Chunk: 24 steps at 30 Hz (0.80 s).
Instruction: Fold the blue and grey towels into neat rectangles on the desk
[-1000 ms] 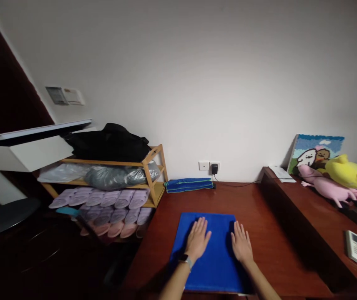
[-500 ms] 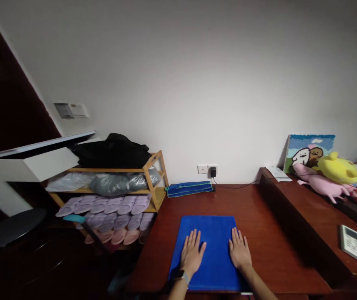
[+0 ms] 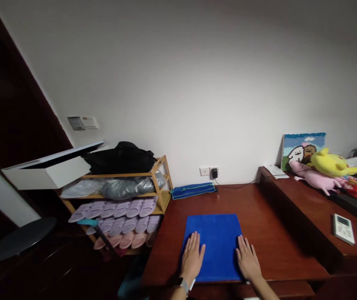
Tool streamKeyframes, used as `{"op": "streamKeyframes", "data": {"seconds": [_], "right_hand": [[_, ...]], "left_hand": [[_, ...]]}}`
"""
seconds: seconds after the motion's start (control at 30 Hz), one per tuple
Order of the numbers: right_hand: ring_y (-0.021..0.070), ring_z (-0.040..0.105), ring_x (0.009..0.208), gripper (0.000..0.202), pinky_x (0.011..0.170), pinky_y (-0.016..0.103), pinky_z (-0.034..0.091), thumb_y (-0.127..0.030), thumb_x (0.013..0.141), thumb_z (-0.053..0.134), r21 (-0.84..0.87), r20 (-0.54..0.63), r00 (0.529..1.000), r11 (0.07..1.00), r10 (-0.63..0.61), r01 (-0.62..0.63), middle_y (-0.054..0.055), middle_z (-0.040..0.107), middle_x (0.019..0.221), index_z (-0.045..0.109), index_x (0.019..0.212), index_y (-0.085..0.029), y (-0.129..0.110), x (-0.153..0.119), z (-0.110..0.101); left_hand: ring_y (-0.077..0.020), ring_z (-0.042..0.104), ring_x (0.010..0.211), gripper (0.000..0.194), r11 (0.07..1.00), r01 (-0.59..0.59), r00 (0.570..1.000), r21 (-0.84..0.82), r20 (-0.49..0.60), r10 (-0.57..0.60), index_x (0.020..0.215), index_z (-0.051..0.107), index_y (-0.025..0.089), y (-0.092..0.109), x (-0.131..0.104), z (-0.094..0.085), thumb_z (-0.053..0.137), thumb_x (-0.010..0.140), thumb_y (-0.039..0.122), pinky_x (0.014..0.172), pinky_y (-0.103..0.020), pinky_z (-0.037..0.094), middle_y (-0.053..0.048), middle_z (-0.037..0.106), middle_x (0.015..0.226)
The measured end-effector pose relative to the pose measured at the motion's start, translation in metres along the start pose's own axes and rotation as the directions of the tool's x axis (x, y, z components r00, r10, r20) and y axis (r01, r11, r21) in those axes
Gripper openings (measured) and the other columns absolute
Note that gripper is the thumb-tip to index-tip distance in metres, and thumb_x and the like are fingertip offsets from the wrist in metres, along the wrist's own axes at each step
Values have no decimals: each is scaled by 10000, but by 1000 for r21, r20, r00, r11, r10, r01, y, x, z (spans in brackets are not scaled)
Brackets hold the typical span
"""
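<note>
On its clock face, the reddish-brown table carries a flat blue cloth toward seven, a long blue bundle with green edging at eleven, and a thin black cable just past twelve.

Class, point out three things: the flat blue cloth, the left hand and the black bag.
Blue cloth (image 3: 219,248): head view, middle of its upper face.
Left hand (image 3: 192,259): head view, back of the hand.
Black bag (image 3: 122,161): head view, its side.

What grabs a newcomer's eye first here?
The blue cloth, flat on the brown table, with the left hand and right hand at its side edges. Next, the yellow plush toy and pink plush toy at far right, and rows of lilac slippers on the wooden rack at left.
</note>
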State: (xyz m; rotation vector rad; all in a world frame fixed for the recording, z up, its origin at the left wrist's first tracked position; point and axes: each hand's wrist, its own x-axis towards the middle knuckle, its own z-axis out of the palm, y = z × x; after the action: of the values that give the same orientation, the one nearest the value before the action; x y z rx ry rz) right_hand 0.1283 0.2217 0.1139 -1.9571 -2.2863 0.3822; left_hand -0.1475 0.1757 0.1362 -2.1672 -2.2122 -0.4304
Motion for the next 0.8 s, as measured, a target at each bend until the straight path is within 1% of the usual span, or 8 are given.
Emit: {"op": "streamKeyframes", "data": {"seconds": [0.13, 0.2, 0.3, 0.4, 0.5, 0.63, 0.7, 0.8], "right_hand": [[234, 130, 1572, 671, 1277, 456, 131, -422, 1006, 151, -35, 21, 999, 999, -30, 30, 12, 160, 1691, 237, 1620, -163, 0, -16, 7], [235, 105, 1574, 655, 1279, 463, 107, -368, 989, 213, -61, 30, 998, 997, -54, 56, 10, 137, 1693, 252, 1615, -179, 0, -18, 6], [236, 89, 1574, 661, 1280, 464, 89, -318, 961, 278, -70, 45, 997, 995, -68, 71, 8, 128, 1695, 263, 1613, -209, -1, -19, 2], [238, 96, 1575, 643, 1281, 461, 100, -368, 999, 202, -36, 18, 998, 997, -66, 67, 8, 143, 1694, 258, 1614, -188, -1, -18, 0], [234, 125, 1573, 666, 1281, 450, 114, -403, 1015, 132, -11, -11, 1000, 1000, -25, 24, 14, 152, 1690, 204, 1618, -127, -2, -17, 1], [234, 139, 1572, 671, 1280, 453, 112, -407, 1014, 143, -4, -30, 1000, 1000, -10, 10, 8, 153, 1688, 189, 1617, -116, -2, -15, 6], [236, 139, 1573, 668, 1278, 459, 109, -399, 1013, 149, -10, -31, 1000, 1000, -4, 3, 11, 152, 1688, 192, 1617, -118, -3, -13, 6], [232, 148, 1571, 662, 1276, 457, 99, -385, 1008, 174, -17, -5, 1000, 1000, 4, -4, 20, 170, 1687, 215, 1617, -126, -5, -8, 0]], "left_hand": [[-215, 226, 1556, 643, 956, -249, 959, -157, 100, 266, 1616, 270, 238, 88, 4, 17, 198, 1051, 536, 1293, -441, 248, -9, 257, 1681], [-195, 201, 1561, 631, 933, -285, 939, -219, 132, 318, 1629, 207, 283, 127, 6, 29, 180, 1046, 522, 1310, -403, 221, 30, 222, 1683], [-166, 193, 1556, 617, 934, -266, 936, -239, 167, 309, 1631, 157, 319, 151, 5, 41, 137, 1041, 499, 1308, -343, 229, 61, 202, 1676], [-208, 180, 1560, 628, 956, -229, 950, -183, 173, 261, 1629, 191, 281, 124, -1, 39, 138, 1046, 510, 1307, -434, 220, 24, 188, 1685], [-267, 182, 1561, 696, 994, -96, 979, -57, 173, 104, 1615, 252, 206, 57, -17, 27, 161, 1038, 583, 1285, -518, 221, -54, 187, 1686], [-265, 203, 1558, 712, 986, 117, 985, 120, 111, -130, 1606, 269, 149, -33, -47, 14, 182, 1040, 573, 1279, -504, 227, -76, 207, 1680], [-249, 216, 1555, 702, 981, 129, 986, 144, 88, -142, 1609, 260, 145, -57, -56, 11, 189, 1044, 555, 1275, -477, 243, -71, 209, 1679], [-244, 229, 1552, 715, 984, 114, 987, 138, 96, -128, 1607, 274, 142, -61, -57, 7, 196, 1039, 569, 1271, -465, 256, -73, 215, 1678]]}}
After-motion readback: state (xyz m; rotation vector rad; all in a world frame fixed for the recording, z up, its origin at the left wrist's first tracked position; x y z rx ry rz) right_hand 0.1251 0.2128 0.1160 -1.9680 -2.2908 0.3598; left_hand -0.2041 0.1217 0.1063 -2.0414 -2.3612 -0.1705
